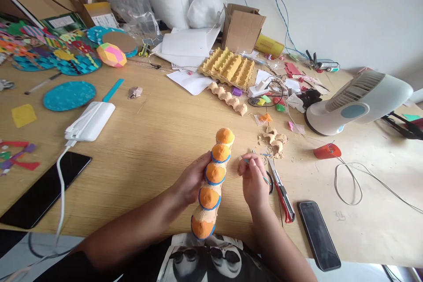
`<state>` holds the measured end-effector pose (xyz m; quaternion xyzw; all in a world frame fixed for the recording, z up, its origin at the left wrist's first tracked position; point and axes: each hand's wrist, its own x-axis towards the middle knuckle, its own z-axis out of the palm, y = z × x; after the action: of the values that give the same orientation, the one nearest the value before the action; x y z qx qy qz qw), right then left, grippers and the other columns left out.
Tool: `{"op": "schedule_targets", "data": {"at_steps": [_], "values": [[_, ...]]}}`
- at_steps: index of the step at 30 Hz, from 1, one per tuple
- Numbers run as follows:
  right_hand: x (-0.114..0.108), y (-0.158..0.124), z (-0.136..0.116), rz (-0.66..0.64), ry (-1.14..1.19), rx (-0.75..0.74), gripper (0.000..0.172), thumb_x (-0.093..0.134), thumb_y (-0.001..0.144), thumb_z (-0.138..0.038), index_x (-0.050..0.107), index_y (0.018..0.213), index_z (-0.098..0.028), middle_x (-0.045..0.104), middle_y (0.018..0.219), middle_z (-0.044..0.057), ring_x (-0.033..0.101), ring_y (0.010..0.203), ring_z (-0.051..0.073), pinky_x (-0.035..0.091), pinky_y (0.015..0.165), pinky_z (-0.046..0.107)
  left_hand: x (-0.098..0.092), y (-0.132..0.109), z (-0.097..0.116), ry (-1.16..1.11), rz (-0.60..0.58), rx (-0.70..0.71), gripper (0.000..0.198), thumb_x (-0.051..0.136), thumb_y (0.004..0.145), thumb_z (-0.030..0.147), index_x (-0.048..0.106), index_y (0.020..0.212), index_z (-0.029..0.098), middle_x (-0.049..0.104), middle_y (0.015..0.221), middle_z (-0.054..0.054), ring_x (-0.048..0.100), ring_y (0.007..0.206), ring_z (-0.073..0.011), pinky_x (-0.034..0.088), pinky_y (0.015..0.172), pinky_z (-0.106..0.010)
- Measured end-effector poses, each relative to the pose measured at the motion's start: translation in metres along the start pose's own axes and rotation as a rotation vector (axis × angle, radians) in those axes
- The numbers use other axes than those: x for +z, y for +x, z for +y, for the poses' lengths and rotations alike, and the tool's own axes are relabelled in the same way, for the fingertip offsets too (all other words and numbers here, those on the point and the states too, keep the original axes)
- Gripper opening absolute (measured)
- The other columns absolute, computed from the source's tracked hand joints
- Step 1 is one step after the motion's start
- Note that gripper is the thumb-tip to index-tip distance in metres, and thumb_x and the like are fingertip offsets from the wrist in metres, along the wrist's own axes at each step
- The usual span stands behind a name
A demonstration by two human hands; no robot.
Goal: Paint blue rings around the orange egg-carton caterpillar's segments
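Observation:
My left hand (pixel 191 180) is wrapped round the middle of an egg-carton strip (pixel 213 183) whose several cups are painted orange with blue rings round them. The strip stands tilted above the near table edge. My right hand (pixel 253 180) is closed in a pinch just right of the strip, holding a thin blue strip or thread (pixel 261 174) that I cannot name for sure. A red utility knife (pixel 281 191) and scissors (pixel 270 180) lie right beside that hand.
A wooden table (pixel 148 141) carries a dark phone (pixel 319 234) at right, a second phone (pixel 42 189), a white power bank (pixel 90 121) with a cable, a desk fan (pixel 358 101), a yellow egg tray (pixel 228 67), carton scraps (pixel 274 139), paper crafts and cardboard boxes.

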<state>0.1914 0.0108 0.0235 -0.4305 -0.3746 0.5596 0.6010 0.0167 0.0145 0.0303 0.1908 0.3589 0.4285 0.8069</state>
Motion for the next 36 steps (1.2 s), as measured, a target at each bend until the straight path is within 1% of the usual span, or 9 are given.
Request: {"op": "schedule_targets", "data": {"at_steps": [3, 6, 8, 12, 18, 21, 27, 32, 36], "values": [[-0.006, -0.001, -0.006, -0.147, 0.035, -0.016, 0.017, 0.076, 0.086, -0.038, 0.066, 0.084, -0.025, 0.051, 0.059, -0.005, 0.043, 0.055, 0.014, 0.033, 0.057, 0.029, -0.001, 0.001, -0.001, -0.007, 0.005, 0.015, 0.039, 0.072, 0.084, 0.062, 0.066, 0.075, 0.025, 0.061, 0.06, -0.001, 0.056, 0.059, -0.0209, 0.041, 0.064, -0.037], [-0.009, -0.005, -0.006, -0.291, -0.035, 0.024, 0.017, 0.075, 0.089, -0.039, 0.067, 0.087, -0.024, 0.058, 0.063, -0.003, 0.049, 0.055, 0.014, 0.037, 0.057, 0.03, -0.001, 0.001, -0.004, -0.022, 0.009, 0.01, 0.04, 0.069, 0.087, 0.063, 0.067, 0.074, 0.025, 0.061, 0.061, -0.001, 0.054, 0.057, -0.0194, 0.04, 0.062, -0.035], [-0.009, -0.006, -0.003, -0.322, -0.092, 0.054, 0.016, 0.075, 0.09, -0.038, 0.069, 0.089, -0.024, 0.061, 0.067, -0.001, 0.054, 0.059, 0.015, 0.041, 0.058, 0.03, 0.0, 0.001, -0.007, -0.036, -0.003, -0.007, 0.039, 0.068, 0.088, 0.062, 0.07, 0.075, 0.025, 0.064, 0.065, -0.002, 0.056, 0.06, -0.0203, 0.041, 0.063, -0.036], [-0.007, -0.004, 0.0, -0.306, -0.113, 0.069, 0.015, 0.074, 0.092, -0.039, 0.07, 0.092, -0.024, 0.062, 0.068, -0.001, 0.055, 0.062, 0.016, 0.044, 0.061, 0.031, 0.001, 0.0, -0.008, -0.012, -0.024, -0.006, 0.036, 0.066, 0.089, 0.061, 0.074, 0.08, 0.026, 0.068, 0.072, -0.004, 0.06, 0.067, -0.0233, 0.043, 0.069, -0.038], [-0.009, 0.001, 0.004, -0.219, -0.057, 0.089, 0.018, 0.078, 0.089, -0.038, 0.07, 0.099, -0.026, 0.064, 0.075, -0.001, 0.054, 0.065, 0.015, 0.041, 0.062, 0.029, 0.004, -0.003, -0.003, -0.058, -0.034, -0.087, 0.036, 0.07, 0.086, 0.06, 0.073, 0.08, 0.025, 0.063, 0.061, -0.003, 0.055, 0.054, -0.0186, 0.04, 0.058, -0.033], [-0.01, 0.002, 0.005, -0.182, -0.075, 0.107, 0.017, 0.079, 0.088, -0.038, 0.07, 0.092, -0.025, 0.065, 0.075, -0.001, 0.052, 0.067, 0.015, 0.04, 0.064, 0.029, 0.002, -0.004, -0.004, -0.104, -0.021, -0.155, 0.036, 0.072, 0.086, 0.06, 0.073, 0.079, 0.024, 0.063, 0.059, -0.003, 0.055, 0.052, -0.0178, 0.04, 0.057, -0.033], [-0.01, 0.003, 0.005, -0.208, -0.022, 0.02, 0.015, 0.081, 0.086, -0.036, 0.071, 0.085, -0.025, 0.062, 0.083, 0.0, 0.051, 0.075, 0.016, 0.04, 0.072, 0.03, -0.003, -0.002, -0.009, -0.133, -0.029, -0.146, 0.037, 0.068, 0.089, 0.062, 0.076, 0.089, 0.026, 0.07, 0.07, -0.003, 0.064, 0.065, -0.0221, 0.046, 0.067, -0.036], [-0.007, 0.003, 0.006, -0.209, -0.024, 0.027, 0.013, 0.083, 0.084, -0.034, 0.073, 0.084, -0.025, 0.065, 0.09, 0.002, 0.056, 0.083, 0.018, 0.044, 0.079, 0.032, -0.002, -0.001, -0.009, -0.151, -0.028, -0.156, 0.034, 0.07, 0.089, 0.058, 0.075, 0.088, 0.025, 0.065, 0.065, -0.002, 0.056, 0.055, -0.0165, 0.042, 0.058, -0.032], [-0.006, 0.003, 0.007, -0.197, 0.006, 0.063, 0.011, 0.082, 0.085, -0.031, 0.074, 0.085, -0.025, 0.067, 0.093, 0.001, 0.058, 0.086, 0.017, 0.045, 0.082, 0.031, -0.002, -0.001, -0.009, -0.132, -0.029, -0.145, 0.035, 0.069, 0.09, 0.059, 0.076, 0.092, 0.024, 0.067, 0.068, -0.003, 0.06, 0.059, -0.0185, 0.043, 0.06, -0.033]]}}
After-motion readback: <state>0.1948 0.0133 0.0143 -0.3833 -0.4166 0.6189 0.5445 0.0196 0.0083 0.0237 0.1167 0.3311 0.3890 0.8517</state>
